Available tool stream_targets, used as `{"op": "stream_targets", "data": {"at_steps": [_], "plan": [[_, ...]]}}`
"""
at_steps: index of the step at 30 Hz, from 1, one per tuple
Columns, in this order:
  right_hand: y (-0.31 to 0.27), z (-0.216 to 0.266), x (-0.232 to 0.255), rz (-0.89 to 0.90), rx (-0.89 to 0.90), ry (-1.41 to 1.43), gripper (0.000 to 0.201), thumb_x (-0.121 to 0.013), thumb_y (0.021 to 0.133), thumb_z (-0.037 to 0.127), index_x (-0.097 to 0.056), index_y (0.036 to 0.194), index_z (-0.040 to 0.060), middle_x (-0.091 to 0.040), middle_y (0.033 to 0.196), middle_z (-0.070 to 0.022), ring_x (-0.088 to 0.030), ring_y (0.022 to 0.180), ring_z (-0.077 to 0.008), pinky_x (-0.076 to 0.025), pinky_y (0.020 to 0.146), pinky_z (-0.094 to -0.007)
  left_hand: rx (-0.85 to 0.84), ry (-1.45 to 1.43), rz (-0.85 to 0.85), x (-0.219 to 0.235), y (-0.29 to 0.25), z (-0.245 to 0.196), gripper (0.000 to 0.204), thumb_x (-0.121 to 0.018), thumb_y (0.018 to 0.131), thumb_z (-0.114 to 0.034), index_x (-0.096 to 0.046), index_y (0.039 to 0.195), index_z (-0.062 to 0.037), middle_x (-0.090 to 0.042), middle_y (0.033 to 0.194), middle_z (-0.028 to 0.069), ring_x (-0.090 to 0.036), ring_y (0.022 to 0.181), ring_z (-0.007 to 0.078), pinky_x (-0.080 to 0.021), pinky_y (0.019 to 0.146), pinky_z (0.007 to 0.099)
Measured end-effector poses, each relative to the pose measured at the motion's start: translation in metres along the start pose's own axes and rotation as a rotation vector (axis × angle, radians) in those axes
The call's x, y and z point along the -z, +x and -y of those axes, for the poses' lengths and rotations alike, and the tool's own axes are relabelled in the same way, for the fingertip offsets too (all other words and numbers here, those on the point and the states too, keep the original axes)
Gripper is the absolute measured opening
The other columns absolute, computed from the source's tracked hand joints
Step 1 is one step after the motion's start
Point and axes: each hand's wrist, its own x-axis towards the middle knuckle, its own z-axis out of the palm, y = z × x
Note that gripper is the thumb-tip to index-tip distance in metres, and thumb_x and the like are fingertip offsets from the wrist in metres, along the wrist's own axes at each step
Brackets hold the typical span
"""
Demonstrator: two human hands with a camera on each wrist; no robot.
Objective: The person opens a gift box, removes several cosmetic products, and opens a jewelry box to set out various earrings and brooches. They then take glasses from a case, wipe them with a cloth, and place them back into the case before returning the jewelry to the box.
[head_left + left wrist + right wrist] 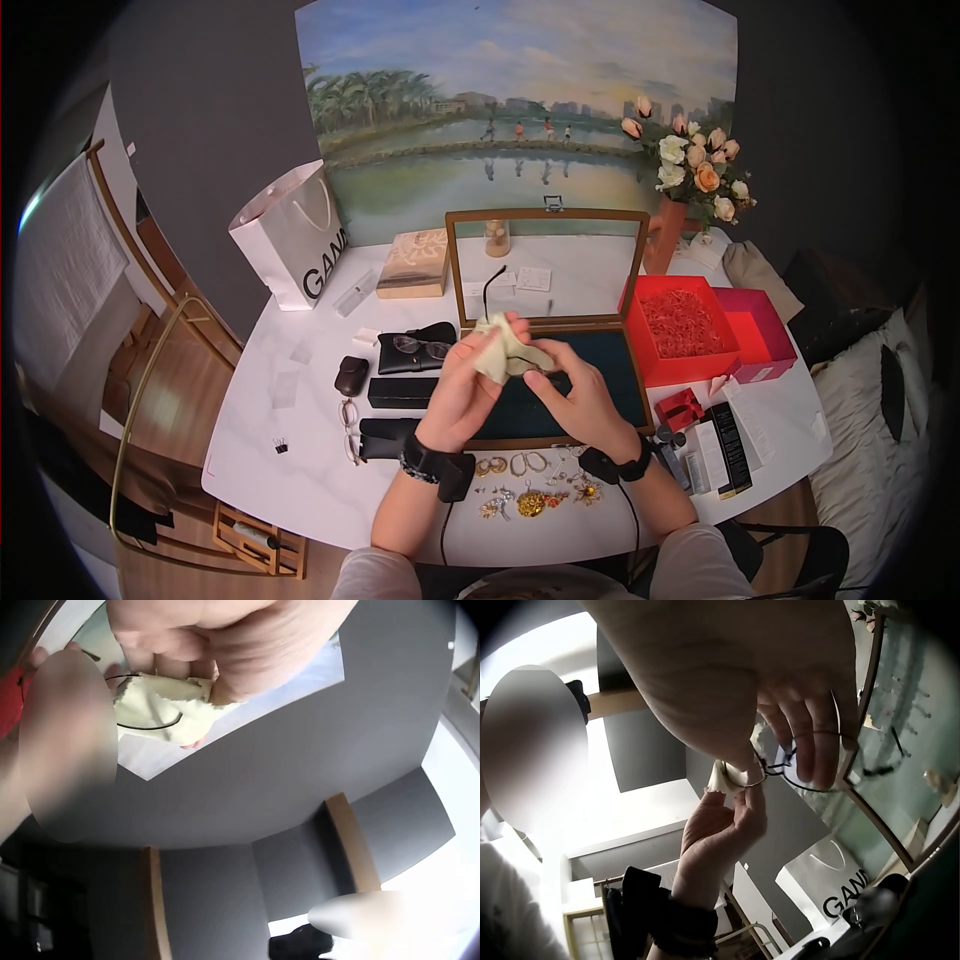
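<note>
Both hands are raised over the open display case (pixel 545 440). My left hand (pixel 462 395) pinches a pale yellow cloth (pixel 492 352), folded against a pair of thin, dark-rimmed eyeglasses (pixel 769 771). One dark temple arm sticks up above the cloth in the head view. Across from it, my right hand (pixel 588 402) holds the eyeglasses by their frame, its thumb near the cloth's edge. The right wrist view shows a round rim passing by the right fingers (pixel 823 750). From the left wrist, the cloth (pixel 161 709) shows bunched under curled fingers, with part of the eyeglasses hidden.
Left of the case lie eyeglasses on a black pouch (pixel 415 350), a black case (pixel 400 392) and more eyeglasses (pixel 349 430). Jewellery (pixel 535 503) lines the front edge. A red box (pixel 690 365) stands right, a flower vase (pixel 665 235) behind it, a paper bag (pixel 290 235) back left.
</note>
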Motion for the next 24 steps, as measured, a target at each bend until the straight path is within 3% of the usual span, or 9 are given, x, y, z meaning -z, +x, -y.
{"op": "stream_targets", "data": {"at_steps": [2, 4, 8, 10, 11, 14, 16, 20, 24], "plan": [[0.0, -0.006, 0.012, 0.054, 0.034, 0.003, 0.027, -0.072, 0.1, 0.023, -0.065, 0.111, -0.0006, -0.071, 0.098, -0.0165, -0.071, 0.09, -0.0276, -0.052, 0.071, -0.0383, 0.012, 0.031, 0.003, -0.014, 0.0, 0.004, 0.043, -0.058, 0.108, -0.018, -0.053, 0.144, 0.0033, -0.066, 0.136, 0.0093, -0.064, 0.122, 0.0146, -0.053, 0.104, 0.0298], [-0.001, -0.012, 0.022, 0.338, -0.098, -0.22, 0.034, -0.073, 0.099, 0.023, -0.061, 0.121, -0.0003, -0.074, 0.096, -0.0137, -0.074, 0.093, -0.0269, -0.055, 0.077, -0.0352, 0.032, 0.13, -0.081, -0.028, -0.002, 0.003, 0.042, -0.059, 0.107, -0.018, -0.054, 0.143, 0.0048, -0.067, 0.133, 0.0085, -0.065, 0.118, 0.0134, -0.054, 0.102, 0.0283], [-0.001, -0.013, 0.018, 0.412, -0.024, -0.067, 0.037, -0.076, 0.097, 0.019, -0.062, 0.126, 0.0009, -0.076, 0.093, -0.0108, -0.075, 0.087, -0.0247, -0.057, 0.078, -0.0324, 0.077, 0.02, -0.04, -0.012, 0.0, 0.002, 0.04, -0.053, 0.111, -0.021, -0.055, 0.14, 0.0055, -0.066, 0.135, 0.0087, -0.065, 0.119, 0.0128, -0.054, 0.103, 0.0275], [-0.003, 0.0, 0.01, 0.246, -0.153, 0.318, 0.031, -0.078, 0.094, 0.014, -0.067, 0.12, 0.0007, -0.075, 0.088, -0.0097, -0.071, 0.074, -0.0214, -0.056, 0.074, -0.0319, 0.04, -0.011, -0.056, -0.003, 0.003, 0.0, 0.04, -0.051, 0.112, -0.02, -0.054, 0.141, 0.0057, -0.065, 0.137, 0.0093, -0.065, 0.121, 0.0132, -0.054, 0.104, 0.0282], [-0.003, 0.003, 0.013, 0.245, -0.155, 0.319, 0.031, -0.078, 0.094, 0.014, -0.067, 0.12, 0.0007, -0.075, 0.088, -0.0097, -0.071, 0.074, -0.0214, -0.056, 0.074, -0.0319, 0.003, -0.042, -0.07, 0.0, 0.003, -0.001, 0.04, -0.048, 0.113, -0.02, -0.053, 0.142, 0.006, -0.065, 0.139, 0.01, -0.065, 0.122, 0.0135, -0.054, 0.105, 0.0289], [0.002, 0.002, 0.026, 0.383, -0.186, 0.256, 0.02, -0.079, 0.092, 0.01, -0.072, 0.109, 0.0019, -0.076, 0.089, -0.0078, -0.069, 0.074, -0.0177, -0.056, 0.069, -0.0307, -0.072, -0.112, -0.14, 0.009, 0.001, -0.009, 0.038, -0.048, 0.113, -0.018, -0.055, 0.139, 0.0078, -0.065, 0.138, 0.0101, -0.064, 0.125, 0.0147, -0.052, 0.108, 0.0298], [0.005, -0.004, 0.031, 0.557, 0.002, 0.031, 0.015, -0.083, 0.086, 0.007, -0.075, 0.098, 0.0022, -0.078, 0.095, -0.0084, -0.073, 0.087, -0.0194, -0.054, 0.081, -0.0341, -0.08, -0.126, -0.116, 0.017, 0.004, -0.012, 0.039, -0.045, 0.114, -0.019, -0.052, 0.141, 0.0083, -0.064, 0.139, 0.0109, -0.063, 0.127, 0.0157, -0.052, 0.11, 0.0305], [0.007, 0.001, 0.033, 0.595, 0.131, -0.042, 0.012, -0.084, 0.084, 0.009, -0.076, 0.091, 0.0036, -0.078, 0.095, -0.0069, -0.073, 0.086, -0.0227, -0.053, 0.084, -0.0356, -0.074, -0.267, -0.183, 0.029, 0.006, -0.015, 0.041, -0.042, 0.115, -0.021, -0.049, 0.144, 0.0069, -0.063, 0.142, 0.0127, -0.063, 0.129, 0.017, -0.054, 0.108, 0.0317], [0.007, 0.006, 0.033, 0.662, 0.177, -0.077, 0.013, -0.084, 0.085, 0.009, -0.074, 0.089, 0.0031, -0.076, 0.096, -0.0073, -0.072, 0.087, -0.0227, -0.053, 0.085, -0.0366, -0.002, -0.388, -0.015, 0.035, 0.007, -0.012, 0.043, -0.042, 0.114, -0.023, -0.045, 0.149, 0.0027, -0.064, 0.14, 0.0131, -0.065, 0.127, 0.0194, -0.058, 0.106, 0.0346]]}}
